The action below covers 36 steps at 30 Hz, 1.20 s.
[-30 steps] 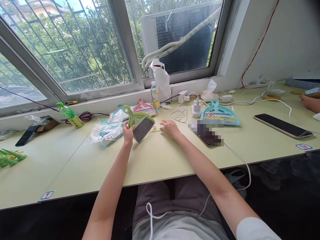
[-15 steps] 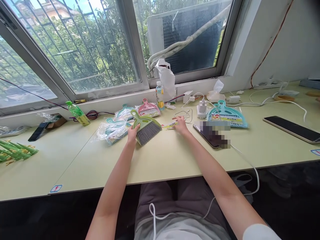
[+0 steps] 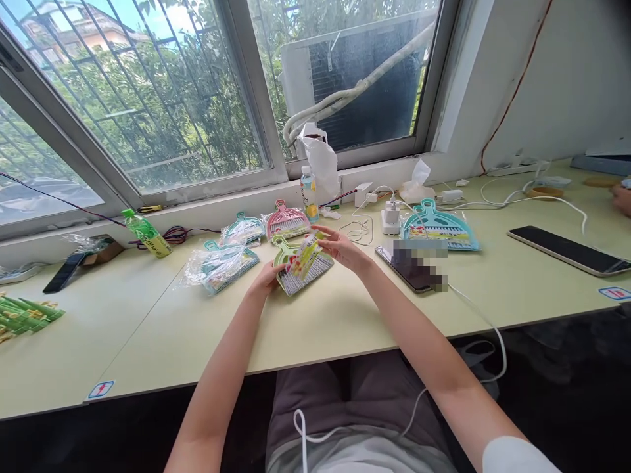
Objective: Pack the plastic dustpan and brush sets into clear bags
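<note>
Green brush (image 3: 300, 272) sits mid-worktop (image 3: 345, 315), left hand (image 3: 269, 279) gripping it, right hand (image 3: 340, 249) fingers pinching its label (image 3: 306, 255); bare worktop lies near.

Your arms are bare from the hands (image 3: 340, 249) up to a short white sleeve (image 3: 517, 456) on the right. You wear dark grey-brown shorts (image 3: 345, 401) and a light grey top (image 3: 355, 456), with a white cord (image 3: 298, 424) looping across your lap.
</note>
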Available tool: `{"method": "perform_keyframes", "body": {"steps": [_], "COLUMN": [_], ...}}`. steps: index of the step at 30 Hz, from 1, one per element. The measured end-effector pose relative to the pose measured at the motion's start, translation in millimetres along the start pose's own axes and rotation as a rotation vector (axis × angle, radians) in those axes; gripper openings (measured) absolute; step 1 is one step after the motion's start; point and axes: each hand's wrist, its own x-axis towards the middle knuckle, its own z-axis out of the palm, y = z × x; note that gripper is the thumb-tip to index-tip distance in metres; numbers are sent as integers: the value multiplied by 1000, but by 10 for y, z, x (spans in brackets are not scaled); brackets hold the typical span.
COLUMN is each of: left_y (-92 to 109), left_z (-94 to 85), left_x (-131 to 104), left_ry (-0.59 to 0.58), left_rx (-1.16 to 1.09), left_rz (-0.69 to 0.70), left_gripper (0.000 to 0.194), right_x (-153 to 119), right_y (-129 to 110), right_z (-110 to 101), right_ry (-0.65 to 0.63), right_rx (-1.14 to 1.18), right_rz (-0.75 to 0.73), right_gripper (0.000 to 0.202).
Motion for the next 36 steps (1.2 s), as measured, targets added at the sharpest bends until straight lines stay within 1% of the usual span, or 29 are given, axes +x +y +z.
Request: {"method": "perform_keyframes", "body": {"steps": [1, 2, 4, 6, 8, 10, 12, 14, 16, 18, 20, 22, 24, 25, 26, 27, 28, 30, 31, 32, 33, 36], "left_y": [-14, -20, -13, 9, 32, 48, 54, 51, 44, 36, 35, 45, 61, 68, 73, 75, 74, 63, 55, 46, 39, 27], "left_z": [5, 10, 22, 43, 71, 99, 119, 129, 137, 148, 163, 171, 164, 156, 145, 135, 128, 125, 131, 142, 157, 204], "left_x": [12, 19, 13, -15, -52, -83, -101, -108, -109, -108, -105, -95, -79, -69, -60, -53, -48, -49, -54, -60, -69, -95], "left_ry": [-14, -23, -21, -3, 3, -25, -53, -66, -59, -37, 17, 99, 174, 200, 222, 241, 256, 272, 276, 280, 282, 278], "left_rx": [-4, -6, -3, 6, 14, 18, 26, 28, 14, -15, -45, -81, -132, -165, -196, -222, -239, -238, -225, -210, -197, -174], "left_rz": [4, 12, 19, 17, 29, 53, 61, 63, 67, 85, 121, 174, 227, 249, 265, 273, 274, 269, 265, 263, 262, 242], "left_gripper": [49, 50, 55, 60, 63, 63, 64, 67, 72, 74, 75, 77, 77, 75, 73, 71, 69, 71, 73, 75, 77, 79], "right_x": [-1, 2, 19, 46, 70, 84, 88, 86, 80, 73, 68, 68, 73, 76, 78, 79, 76, 62, 53, 44, 36, 24], "right_y": [31, 70, 168, 281, 388, 467, 514, 541, 565, 593, 617, 625, 617, 610, 606, 605, 610, 634, 650, 665, 677, 682], "right_z": [15, 21, 5, -32, -65, -72, -49, -10, 27, 50, 50, 32, 10, 5, 10, 25, 52, 138, 188, 237, 280, 346], "right_ry": [-45, -47, 27, 167, 323, 402, 379, 308, 242, 204, 236, 353, 496, 538, 544, 511, 451, 306, 254, 231, 231, 304], "right_rx": [60, 86, 44, -117, -353, -561, -666, -699, -721, -751, -785, -805, -760, -698, -607, -490, -358, -117, -29, 31, 66, 89], "right_rz": [36, 64, 111, 136, 135, 108, 63, 20, -15, -65, -135, -195, -189, -140, -58, 46, 151, 298, 325, 328, 319, 295], "right_gripper": [50, 50, 49, 47, 45, 42, 41, 41, 41, 44, 55, 66, 71, 71, 72, 72, 71, 67, 64, 60, 57, 51]}}
